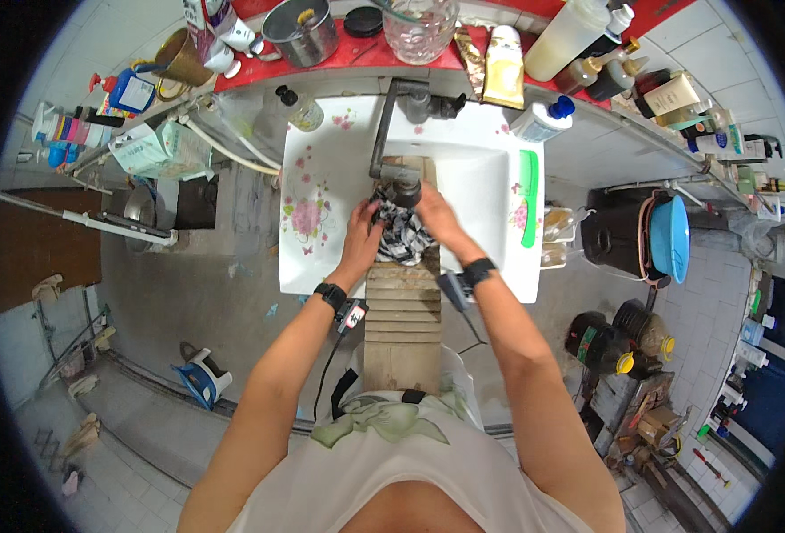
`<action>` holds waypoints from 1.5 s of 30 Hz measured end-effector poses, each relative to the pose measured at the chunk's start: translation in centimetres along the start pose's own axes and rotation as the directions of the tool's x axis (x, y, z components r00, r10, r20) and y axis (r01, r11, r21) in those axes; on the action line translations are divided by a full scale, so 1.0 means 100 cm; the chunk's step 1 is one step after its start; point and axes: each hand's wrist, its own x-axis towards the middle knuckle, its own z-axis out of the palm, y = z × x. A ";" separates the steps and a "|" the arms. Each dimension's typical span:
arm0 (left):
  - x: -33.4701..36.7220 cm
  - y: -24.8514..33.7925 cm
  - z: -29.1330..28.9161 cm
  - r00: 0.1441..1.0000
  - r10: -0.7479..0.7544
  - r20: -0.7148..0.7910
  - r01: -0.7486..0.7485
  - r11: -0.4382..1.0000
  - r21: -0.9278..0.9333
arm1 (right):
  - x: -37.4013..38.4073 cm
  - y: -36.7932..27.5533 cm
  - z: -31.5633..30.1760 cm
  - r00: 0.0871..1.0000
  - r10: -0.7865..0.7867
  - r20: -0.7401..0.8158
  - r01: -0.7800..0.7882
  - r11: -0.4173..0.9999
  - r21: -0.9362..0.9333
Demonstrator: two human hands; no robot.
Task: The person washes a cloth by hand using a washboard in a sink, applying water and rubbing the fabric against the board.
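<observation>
A wet, bunched black-and-white checked cloth [401, 236] lies on a ribbed wooden washboard [401, 330], whose upper part is in the white flower-patterned sink [308, 259]. The dark tap [404, 190] hangs just over the cloth's far end. From the left, my left hand [360, 235] grips the cloth with bent fingers. My right hand [438, 218] presses on its right side, close by the tap head. Some right fingertips are hidden by the cloth and the tap, and this hand looks slightly smeared.
A green strip-shaped thing [529, 197] stands along the sink's right side. Bottles, including a blue-capped one [545, 120], crowd the back rim and the red shelf [339, 55] behind. A black bucket [617, 233] with a blue basin [670, 238] stands at right.
</observation>
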 end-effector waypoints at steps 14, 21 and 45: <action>0.032 -0.034 0.022 0.947 -0.103 0.304 -0.132 0.739 0.661 | 0.000 0.042 0.046 0.944 -0.132 0.303 0.277 0.818 -0.505; 0.052 -0.038 0.040 0.974 -0.032 0.224 -0.023 0.971 0.239 | 0.002 0.063 0.060 0.946 -0.306 0.107 0.317 0.942 -0.110; 0.103 -0.063 0.046 0.984 -0.092 0.156 0.063 0.981 0.182 | 0.052 0.053 0.042 0.968 -0.219 0.122 0.246 0.925 -0.289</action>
